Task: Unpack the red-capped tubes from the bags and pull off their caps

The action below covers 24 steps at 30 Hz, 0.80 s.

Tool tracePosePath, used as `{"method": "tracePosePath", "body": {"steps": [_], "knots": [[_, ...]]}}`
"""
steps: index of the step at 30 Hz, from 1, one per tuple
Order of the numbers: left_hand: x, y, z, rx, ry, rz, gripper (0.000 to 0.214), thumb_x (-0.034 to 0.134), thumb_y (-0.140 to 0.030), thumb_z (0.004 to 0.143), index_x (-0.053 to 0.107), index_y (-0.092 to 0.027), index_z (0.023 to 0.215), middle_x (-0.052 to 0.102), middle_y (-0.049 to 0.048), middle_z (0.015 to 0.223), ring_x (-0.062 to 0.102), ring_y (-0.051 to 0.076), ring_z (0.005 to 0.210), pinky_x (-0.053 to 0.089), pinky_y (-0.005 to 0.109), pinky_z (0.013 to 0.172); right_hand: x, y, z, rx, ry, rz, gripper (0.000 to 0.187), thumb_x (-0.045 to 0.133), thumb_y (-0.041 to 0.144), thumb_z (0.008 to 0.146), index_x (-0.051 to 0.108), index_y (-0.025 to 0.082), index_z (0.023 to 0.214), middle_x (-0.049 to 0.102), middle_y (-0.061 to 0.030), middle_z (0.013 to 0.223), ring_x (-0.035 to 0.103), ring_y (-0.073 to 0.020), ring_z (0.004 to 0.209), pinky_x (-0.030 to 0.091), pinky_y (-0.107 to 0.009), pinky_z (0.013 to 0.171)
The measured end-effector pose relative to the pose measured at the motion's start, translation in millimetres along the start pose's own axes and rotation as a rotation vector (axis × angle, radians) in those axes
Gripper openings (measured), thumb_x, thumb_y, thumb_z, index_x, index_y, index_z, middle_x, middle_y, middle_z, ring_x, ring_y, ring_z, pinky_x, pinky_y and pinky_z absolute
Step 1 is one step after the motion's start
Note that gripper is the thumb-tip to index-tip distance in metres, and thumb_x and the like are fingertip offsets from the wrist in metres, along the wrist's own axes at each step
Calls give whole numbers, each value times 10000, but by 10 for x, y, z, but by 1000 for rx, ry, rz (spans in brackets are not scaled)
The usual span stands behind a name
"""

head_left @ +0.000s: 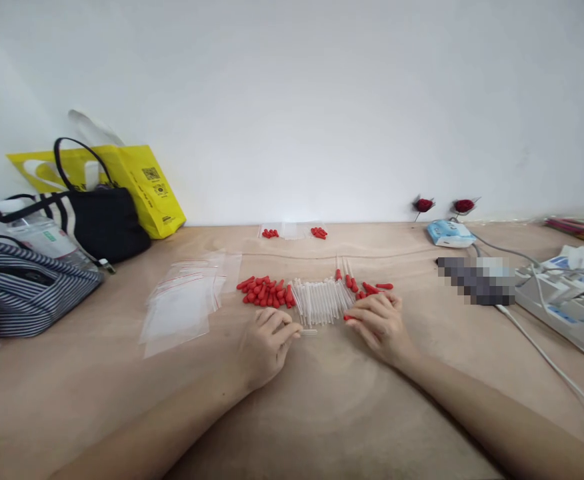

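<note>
My left hand [267, 341] rests on the table with its fingers pinched on one clear glass tube [308, 331] that pokes out to the right. My right hand [379, 322] lies curled beside it, fingertips closed on a small red rubber cap [348, 318]. Just beyond both hands lies a row of several clear tubes [322, 299]. A heap of red caps [266, 291] sits left of the tubes, and more red caps [372, 287] lie to their right.
A stack of clear zip bags [185, 303] lies at left. Striped bag [22, 287], black handbag [97, 220] and yellow bag [145, 183] stand at far left. Two filled small bags [295, 232] lie by the wall. A power strip [567, 300] with cables is at right.
</note>
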State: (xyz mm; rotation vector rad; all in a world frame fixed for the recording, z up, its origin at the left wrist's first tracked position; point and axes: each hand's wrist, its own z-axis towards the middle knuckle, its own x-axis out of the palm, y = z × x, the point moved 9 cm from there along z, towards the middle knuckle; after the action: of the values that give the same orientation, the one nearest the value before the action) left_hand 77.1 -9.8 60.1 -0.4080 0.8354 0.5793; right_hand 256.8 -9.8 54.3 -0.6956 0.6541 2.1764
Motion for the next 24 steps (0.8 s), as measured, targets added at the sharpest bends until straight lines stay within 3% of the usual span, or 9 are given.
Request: {"method": "tracePosePath", "body": {"steps": [5, 7, 10, 12, 15, 18, 21, 24], "knots": [[132, 52, 230, -120, 57, -190, 241, 344, -167, 871, 575, -185, 936, 575, 43, 776, 501, 167, 753, 416, 311, 701, -25, -809, 198, 414, -7, -182, 281, 428, 408, 820, 654, 241, 803, 627, -36, 767, 534, -183, 776, 253, -362, 759], [180, 109, 410, -198, 92, -285, 236, 339, -150, 864, 560, -177, 945, 600, 39, 800, 532, 162, 771, 432, 309, 712, 27, -1144, 255, 592, 89, -207, 280, 425, 409, 804, 646, 238, 827, 641, -32, 783, 544, -192, 789, 261, -359, 749], [366, 265, 678, -424, 226, -427, 203, 373, -137, 835, 556, -163, 918, 630, 30, 783, 585, 146, 737, 460, 280, 662, 227, -1479, 259, 781, 361, -210, 287, 457, 442, 763, 654, 233, 775, 653, -29, 726, 564, -208, 764, 286, -358, 735], [578, 342, 800, -581, 371, -481, 134, 458, -177, 797, 573, -149, 859, 636, 25, 725, 606, 138, 675, 471, 252, 605, 322, -1550, 275, 813, 459, -204, 323, 487, 491, 727, 654, 217, 691, 647, -38, 659, 573, -222, 736, 303, -365, 729], [831, 333, 1002, -621, 469, -486, 104, 515, -193, 754, 591, -124, 739, 625, 19, 623, 611, 125, 582, 479, 228, 563, 356, -1560, 343, 836, 446, -237, 352, 480, 520, 721, 646, 211, 690, 659, -48, 715, 574, -240, 791, 316, -383, 753], [1053, 309, 1106, -650, 531, -425, 85, 579, -143, 670, 595, -116, 748, 620, 17, 571, 617, 146, 580, 490, 240, 571, 425, -1536, 399, 862, 462, -252, 302, 483, 467, 733, 637, 207, 752, 666, -48, 786, 579, -218, 811, 350, -344, 730], [1186, 267, 1142, -676, 581, -337, 220, 620, -79, 567, 589, -131, 778, 647, 33, 612, 628, 186, 664, 497, 261, 612, 548, -1509, 447, 863, 525, -226, 262, 520, 423, 713, 635, 187, 698, 660, -50, 709, 592, -183, 725, 376, -278, 650], [1244, 214, 1159, -684, 617, -274, 226, 627, -32, 504, 584, -139, 698, 664, 65, 673, 626, 226, 771, 492, 277, 670, 638, -1515, 470, 884, 575, -233, 279, 544, 428, 688, 628, 169, 624, 642, -62, 627, 596, -184, 674, 387, -275, 635]]}}
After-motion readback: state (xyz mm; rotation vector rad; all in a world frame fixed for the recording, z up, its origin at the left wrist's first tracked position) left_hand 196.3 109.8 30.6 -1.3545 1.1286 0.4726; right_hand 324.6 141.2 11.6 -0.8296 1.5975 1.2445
